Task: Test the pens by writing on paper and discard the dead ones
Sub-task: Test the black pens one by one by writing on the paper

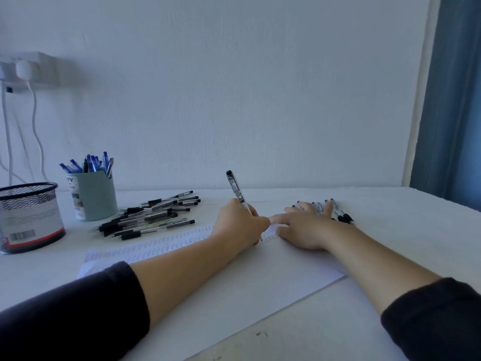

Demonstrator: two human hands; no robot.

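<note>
The left hand (240, 222) pinches a clear-barrelled black-capped pen (237, 191), tip down on the white sheet of paper (260, 277) mid-desk, barrel leaning away; the right hand (304, 225) lies spread flat beside it.

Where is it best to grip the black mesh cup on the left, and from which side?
Grip the black mesh cup by its round wall, from the right with the left hand. It stands upright, and the teal pen holder crowds its far right side.
</note>
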